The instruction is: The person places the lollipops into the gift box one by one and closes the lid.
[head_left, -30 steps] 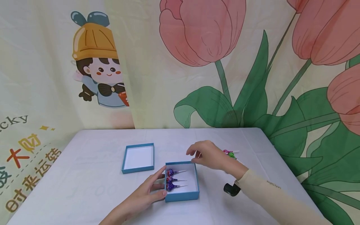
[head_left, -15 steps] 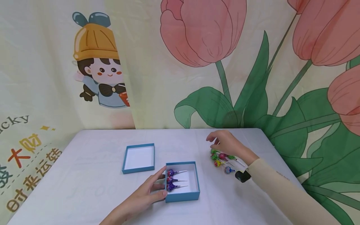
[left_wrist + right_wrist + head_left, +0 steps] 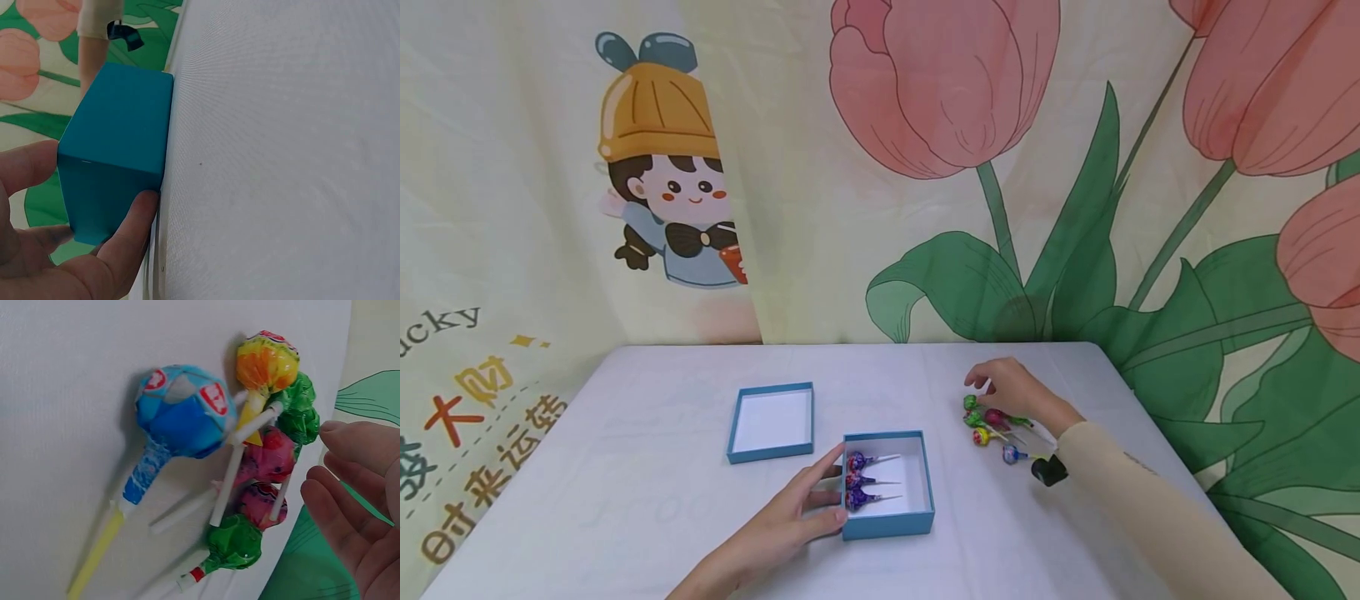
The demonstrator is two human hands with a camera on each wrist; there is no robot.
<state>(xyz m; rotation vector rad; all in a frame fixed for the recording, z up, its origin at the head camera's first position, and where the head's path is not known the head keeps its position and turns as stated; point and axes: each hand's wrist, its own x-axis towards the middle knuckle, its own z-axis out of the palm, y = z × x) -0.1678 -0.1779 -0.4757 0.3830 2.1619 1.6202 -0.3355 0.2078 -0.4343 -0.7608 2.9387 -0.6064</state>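
Observation:
My left hand rests against the left side of an open blue box; in the left wrist view its fingertips touch the box near a corner. Inside lie three purple-wrapped lollipops, side by side along the left wall with sticks pointing right. My right hand hovers over a loose group of lollipops at the table's right. Seen from the right wrist, its thumb is close to a green lollipop, and nothing is held. A blue lollipop lies nearest that camera.
A shallow blue lid, white inside, lies left of and beyond the box. Pink, green and yellow lollipops overlap under the right hand. The white-covered table ends at a printed backdrop.
My right hand has moved from above the box's far right corner over to the loose lollipops, then lowered slightly towards them. The left hand and the box have stayed put.

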